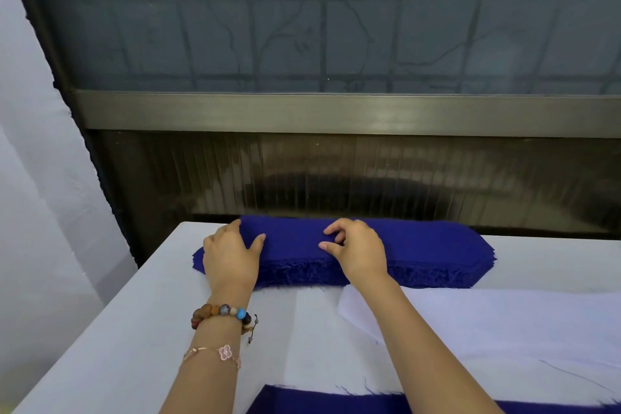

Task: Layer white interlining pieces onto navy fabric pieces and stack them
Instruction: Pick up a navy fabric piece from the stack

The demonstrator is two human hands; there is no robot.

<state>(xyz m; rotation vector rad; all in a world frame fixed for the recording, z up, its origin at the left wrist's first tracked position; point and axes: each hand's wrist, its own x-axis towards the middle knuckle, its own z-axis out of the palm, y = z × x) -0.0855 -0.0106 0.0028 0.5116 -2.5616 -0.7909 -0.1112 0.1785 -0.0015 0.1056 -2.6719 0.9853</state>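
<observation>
A thick stack of navy fabric pieces (pixel 420 252) lies at the far edge of the white table (pixel 127 312), its frayed edges facing me. My left hand (pixel 228 252) rests on the stack's left end, fingers spread and thumb out on the top piece. My right hand (pixel 356 249) sits near the middle of the stack, its index finger and thumb curled and pinching at the top navy piece. White interlining pieces (pixel 504 329) lie in front of the stack at the right. Another navy piece (pixel 336 403) shows at the bottom edge, partly under white interlining.
A dark frosted window with a metal sill (pixel 336 111) rises right behind the table. A pale wall (pixel 33 178) stands at the left. The table's left edge runs diagonally toward me. Beaded and chain bracelets (pixel 221 316) sit on my left wrist.
</observation>
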